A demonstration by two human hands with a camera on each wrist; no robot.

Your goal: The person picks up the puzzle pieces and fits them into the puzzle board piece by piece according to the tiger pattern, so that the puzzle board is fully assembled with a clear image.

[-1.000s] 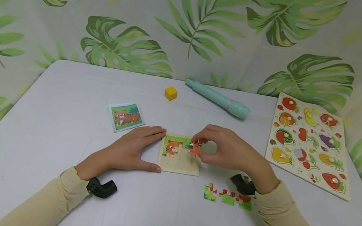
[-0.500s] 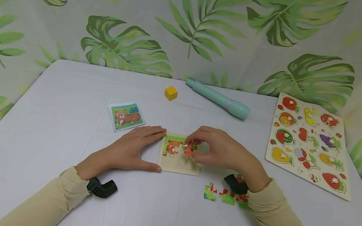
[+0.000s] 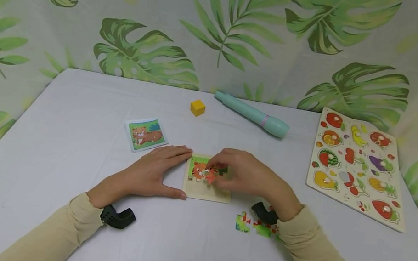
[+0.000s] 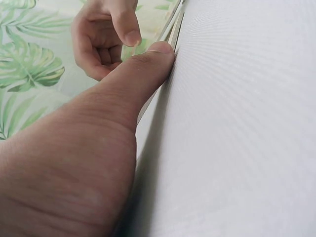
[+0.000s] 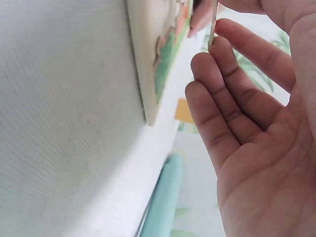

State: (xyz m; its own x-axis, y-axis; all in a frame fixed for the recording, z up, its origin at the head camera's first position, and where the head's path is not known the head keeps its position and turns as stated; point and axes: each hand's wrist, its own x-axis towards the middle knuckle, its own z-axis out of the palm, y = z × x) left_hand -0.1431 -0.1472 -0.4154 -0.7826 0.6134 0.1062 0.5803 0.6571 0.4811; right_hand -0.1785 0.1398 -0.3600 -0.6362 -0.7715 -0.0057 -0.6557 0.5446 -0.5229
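Note:
A small wooden puzzle tray (image 3: 202,192) lies flat mid-table, with tiger-picture pieces fitted along its top and upper left. My left hand (image 3: 153,172) rests at its left side, fingers extended and thumb touching the lower left corner. Over the tray, my right hand (image 3: 247,172) pinches an orange puzzle piece (image 3: 210,178) between thumb and fingers. In the right wrist view this piece (image 5: 214,24) appears edge-on, above the tray's surface (image 5: 140,64). The right fingers partly cover the tray's right side. Loose puzzle pieces (image 3: 243,223) lie below right, some hidden by the right wrist.
A tiger picture card (image 3: 146,135) lies to the tray's upper left. Behind stand a yellow cube (image 3: 197,108) and a teal tube-shaped object (image 3: 251,114). A fruit peg board (image 3: 359,168) occupies the right. Leaf-print cloth (image 3: 226,31) hangs behind the table.
My right hand has moved left and slightly down over the tray, carrying the orange puzzle piece towards the tiger's face. My left hand has stayed put.

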